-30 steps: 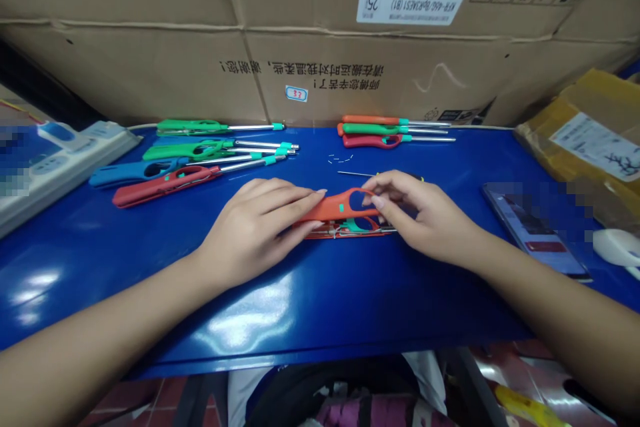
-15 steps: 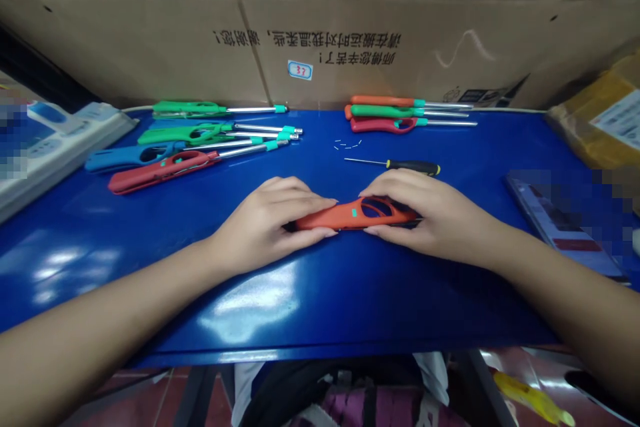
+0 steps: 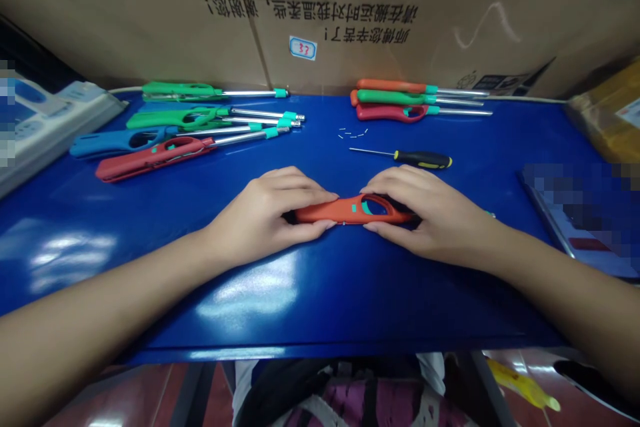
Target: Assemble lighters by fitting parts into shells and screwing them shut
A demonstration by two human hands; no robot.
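Note:
Both of my hands grip an orange long-necked lighter (image 3: 345, 210) just above the blue table. My left hand (image 3: 273, 205) pinches the handle's end between thumb and fingers. Around the trigger end closes my right hand (image 3: 425, 213), which hides most of the neck; a teal bit shows past it. A black and yellow screwdriver (image 3: 425, 159) lies beyond my right hand, with several tiny white pins (image 3: 353, 134) near its tip. At the left lie several lighters, among them a red lighter (image 3: 155, 159) and a blue lighter (image 3: 125, 141).
At the back right lie more lighters, a red one (image 3: 393, 112) in front. A large cardboard box (image 3: 350, 20) walls off the table's far side. A white power strip (image 3: 65, 113) borders the left. A flat object (image 3: 585, 245), partly blurred, sits at the right.
The view has tilted down a little. Both hands keep their hold on the orange lighter, and a teal part now shows inside its trigger opening.

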